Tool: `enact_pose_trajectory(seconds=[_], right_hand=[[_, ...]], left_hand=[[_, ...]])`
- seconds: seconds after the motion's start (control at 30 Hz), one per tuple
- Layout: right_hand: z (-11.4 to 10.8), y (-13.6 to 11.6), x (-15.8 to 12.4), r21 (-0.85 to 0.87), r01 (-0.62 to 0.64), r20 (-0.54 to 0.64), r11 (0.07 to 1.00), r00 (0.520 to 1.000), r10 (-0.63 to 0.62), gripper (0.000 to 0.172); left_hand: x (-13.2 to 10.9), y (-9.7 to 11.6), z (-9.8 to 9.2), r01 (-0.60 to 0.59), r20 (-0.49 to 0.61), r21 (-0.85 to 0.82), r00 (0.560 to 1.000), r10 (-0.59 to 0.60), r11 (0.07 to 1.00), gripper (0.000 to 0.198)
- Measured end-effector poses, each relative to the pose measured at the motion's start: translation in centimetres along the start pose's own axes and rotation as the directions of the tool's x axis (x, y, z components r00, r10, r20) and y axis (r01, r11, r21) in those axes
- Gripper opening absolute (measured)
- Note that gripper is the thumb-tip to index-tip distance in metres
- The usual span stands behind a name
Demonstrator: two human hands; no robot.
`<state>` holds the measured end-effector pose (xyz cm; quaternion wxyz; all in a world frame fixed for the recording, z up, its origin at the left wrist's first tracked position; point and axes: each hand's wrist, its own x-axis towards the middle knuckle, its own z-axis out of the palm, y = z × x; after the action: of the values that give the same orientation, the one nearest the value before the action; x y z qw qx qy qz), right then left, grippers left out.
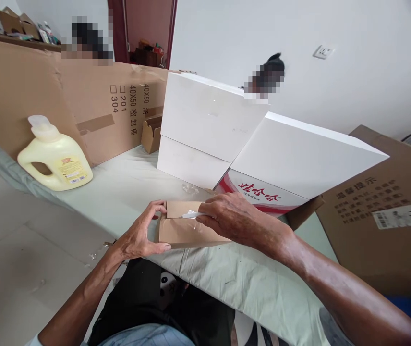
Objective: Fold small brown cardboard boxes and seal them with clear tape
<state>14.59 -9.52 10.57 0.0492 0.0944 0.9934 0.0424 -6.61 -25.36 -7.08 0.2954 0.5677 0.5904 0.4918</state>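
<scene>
A small flat brown cardboard box lies at the near edge of the table, which is covered in pale green cloth. My left hand grips the box's left end, thumb on the near side and fingers curled over the far edge. My right hand rests on top of the box, fingers pressed together on a strip of clear tape that runs across the flap seam.
A cream detergent bottle stands at the table's left. White boxes lean on a red-printed carton behind my hands. Large brown cardboard sheets stand at the back, and another carton is at the right. A small open box sits behind.
</scene>
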Motion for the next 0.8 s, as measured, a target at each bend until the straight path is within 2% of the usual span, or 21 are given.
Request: enact_pose_trajectory(seconds=[0.1, 0.2, 0.43, 0.53, 0.63, 0.8], right_hand=[[-0.3, 0.1, 0.0, -0.043, 0.021, 0.009, 0.999, 1.0, -0.021, 0.034], [-0.4, 0.2, 0.4, -0.107, -0.008, 0.054, 0.994, 0.998, 0.014, 0.034], [-0.6, -0.4, 1.1, -0.176, -0.021, 0.024, 0.984, 0.999, 0.026, 0.037], [-1.0, -0.4, 0.7, -0.188, -0.024, 0.071, 0.982, 0.997, 0.038, 0.036], [-1.2, 0.0, 0.1, -0.169, -0.018, 0.071, 0.985, 0.997, 0.03, 0.037], [-0.1, 1.2, -1.3, -0.221, -0.007, 0.061, 0.975, 0.998, 0.021, 0.034]], left_hand=[[0.1, 0.2, -0.1, 0.011, 0.011, -0.001, 1.0, -0.011, 1.0, 0.07], [0.2, 0.5, -0.2, 0.001, 0.011, -0.008, 1.0, -0.001, 1.0, 0.07], [0.3, 0.9, -0.1, 0.01, -0.013, 0.002, 1.0, -0.01, 1.0, 0.062], [0.3, 0.6, 0.0, 0.012, -0.017, 0.013, 1.0, -0.012, 1.0, 0.062], [0.2, 0.3, 0.2, 0.011, -0.02, 0.03, 1.0, -0.011, 0.999, 0.063], [0.4, -0.2, 0.1, -0.001, -0.036, 0.04, 0.999, 0.003, 0.999, 0.061]])
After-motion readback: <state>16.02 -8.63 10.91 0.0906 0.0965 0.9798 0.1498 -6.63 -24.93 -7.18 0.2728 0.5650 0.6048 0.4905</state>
